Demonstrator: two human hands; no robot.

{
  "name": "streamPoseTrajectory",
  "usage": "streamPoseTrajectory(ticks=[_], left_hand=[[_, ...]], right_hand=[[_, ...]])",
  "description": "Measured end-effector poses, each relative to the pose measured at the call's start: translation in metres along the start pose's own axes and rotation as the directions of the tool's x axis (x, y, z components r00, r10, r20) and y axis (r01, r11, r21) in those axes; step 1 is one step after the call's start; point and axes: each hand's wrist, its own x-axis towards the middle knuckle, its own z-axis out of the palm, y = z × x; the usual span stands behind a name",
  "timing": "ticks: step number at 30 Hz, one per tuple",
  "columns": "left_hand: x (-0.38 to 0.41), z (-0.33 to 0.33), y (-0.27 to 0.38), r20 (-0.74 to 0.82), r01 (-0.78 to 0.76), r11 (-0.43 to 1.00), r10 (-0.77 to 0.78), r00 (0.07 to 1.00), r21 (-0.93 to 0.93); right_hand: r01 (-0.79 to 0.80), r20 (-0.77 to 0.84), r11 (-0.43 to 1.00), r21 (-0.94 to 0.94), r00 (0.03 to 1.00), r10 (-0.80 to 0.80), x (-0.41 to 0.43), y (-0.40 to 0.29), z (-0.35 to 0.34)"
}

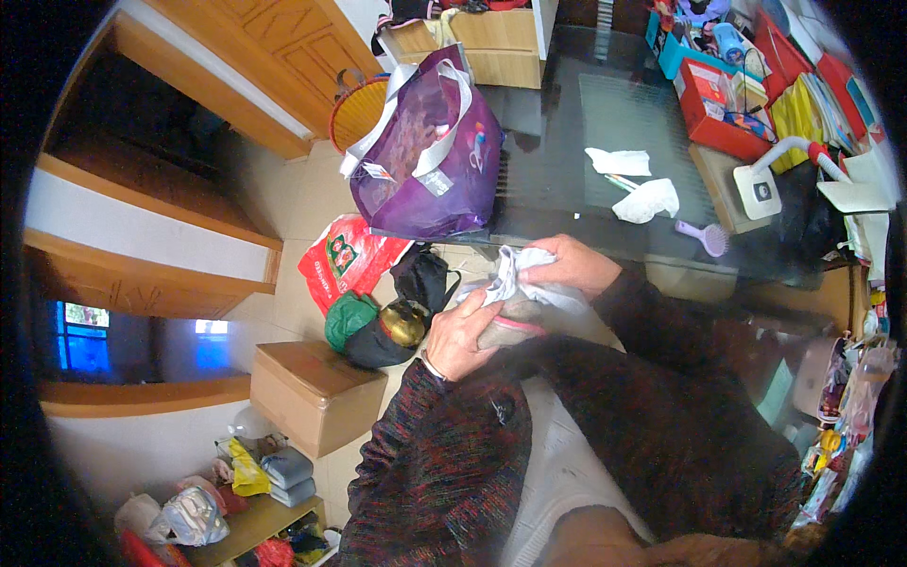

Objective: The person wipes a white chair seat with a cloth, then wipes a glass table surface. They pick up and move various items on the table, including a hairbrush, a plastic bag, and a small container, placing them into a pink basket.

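My right hand grips a bunched white cloth in front of my lap, just off the near edge of the dark glass-topped table. The fingers of my left hand and its thumb hold a grey fabric item with a pink edge, and its fingertips touch the cloth as well. Folds and fingers hide part of the grey item, so its exact kind cannot be told. A bracelet circles my left wrist.
On the table stand a purple tote bag, a lilac hairbrush, crumpled white tissue, a desk lamp and a red box. A cardboard box, red plastic bag and black bag occupy the floor at left.
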Motion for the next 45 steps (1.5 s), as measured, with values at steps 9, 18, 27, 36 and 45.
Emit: streamPoseTrajectory(ticks=[9,18,27,36,45], left_hand=[[-0.004,0.018,-0.031,-0.081,0.116,0.901,-0.164,0.983,-0.417],[-0.02,0.035,-0.049,0.06,0.216,0.502,-0.309,0.949,-0.838],[-0.01,0.046,-0.037,0.093,0.195,0.581,-0.2,0.975,-0.79],[-0.038,0.03,-0.04,0.111,0.254,0.27,-0.452,0.885,-0.929],[-0.043,0.033,-0.04,0.114,0.14,0.005,-0.56,0.821,-0.99]], right_hand=[[0.26,-0.288,0.87,0.418,0.947,-0.145,0.006,-0.001,-0.011],[0.274,-0.252,0.61,0.744,0.96,-0.124,-0.002,0.011,-0.028],[0.538,-0.462,0.827,0.164,0.783,-0.417,0.005,0.085,-0.032],[0.384,-0.318,0.659,0.647,0.921,-0.225,-0.004,0.023,-0.024],[0.494,-0.464,0.681,0.541,0.85,-0.248,-0.013,0.021,-0.008]])
